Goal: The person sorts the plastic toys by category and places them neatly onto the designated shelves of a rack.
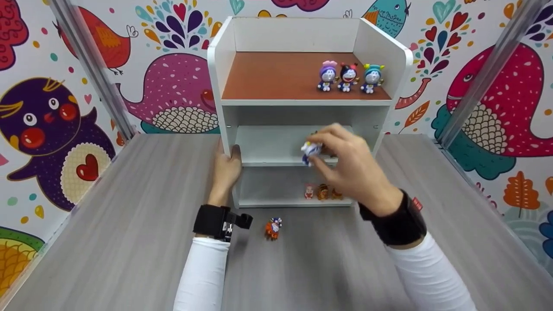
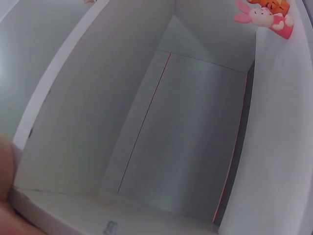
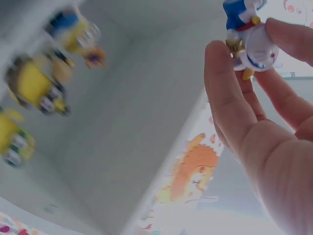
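Note:
My right hand pinches a small blue-and-white cat figurine between thumb and fingers, in front of the middle shelf. The right wrist view shows the figurine head down, with a gold piece at its front. My left hand holds the left side panel of the white shelf unit, thumb at the front edge; its other fingers are mostly hidden behind the panel. On the grey table, before the unit, lies an orange figurine with a blue-and-white top.
Three cat figurines stand on the brown top shelf, at right. Several yellow figurines, blurred, are on the middle shelf. On the bottom shelf are a pink piglet figurine and orange figurines. Printed walls surround the table.

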The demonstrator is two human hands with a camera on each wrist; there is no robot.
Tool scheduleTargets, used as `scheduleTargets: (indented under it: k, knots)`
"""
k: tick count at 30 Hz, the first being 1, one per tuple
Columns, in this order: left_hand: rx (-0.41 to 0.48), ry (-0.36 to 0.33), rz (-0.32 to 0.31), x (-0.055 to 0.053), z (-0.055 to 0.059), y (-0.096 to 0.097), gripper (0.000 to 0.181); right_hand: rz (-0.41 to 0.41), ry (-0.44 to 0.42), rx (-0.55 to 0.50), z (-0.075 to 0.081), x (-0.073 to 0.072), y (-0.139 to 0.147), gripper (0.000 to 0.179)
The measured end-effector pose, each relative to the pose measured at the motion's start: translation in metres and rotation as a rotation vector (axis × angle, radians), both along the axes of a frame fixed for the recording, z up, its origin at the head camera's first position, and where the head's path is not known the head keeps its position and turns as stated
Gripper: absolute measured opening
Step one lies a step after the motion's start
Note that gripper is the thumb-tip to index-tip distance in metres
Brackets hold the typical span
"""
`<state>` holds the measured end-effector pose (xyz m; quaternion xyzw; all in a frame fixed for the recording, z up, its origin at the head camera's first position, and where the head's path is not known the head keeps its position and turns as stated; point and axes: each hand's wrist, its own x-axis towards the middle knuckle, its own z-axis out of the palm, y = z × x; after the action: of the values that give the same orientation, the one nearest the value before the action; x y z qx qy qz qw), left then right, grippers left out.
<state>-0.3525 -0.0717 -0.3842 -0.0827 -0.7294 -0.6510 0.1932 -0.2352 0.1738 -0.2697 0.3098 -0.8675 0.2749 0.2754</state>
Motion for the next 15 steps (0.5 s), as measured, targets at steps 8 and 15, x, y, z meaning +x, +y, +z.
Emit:
scheduleTargets:
  k: [8,15]
  knots:
    - [-0.007,-0.004,0.017,0.000,0.002,-0.001,0.056,-0.099,0.145,0.014,0.054,-0.021,-0.004,0.027]
    - [-0.008,0.016,-0.002,0.001,0.001,0.001,0.056,-0.241,0.155,0.018,0.073,-0.045,-0.006,0.029]
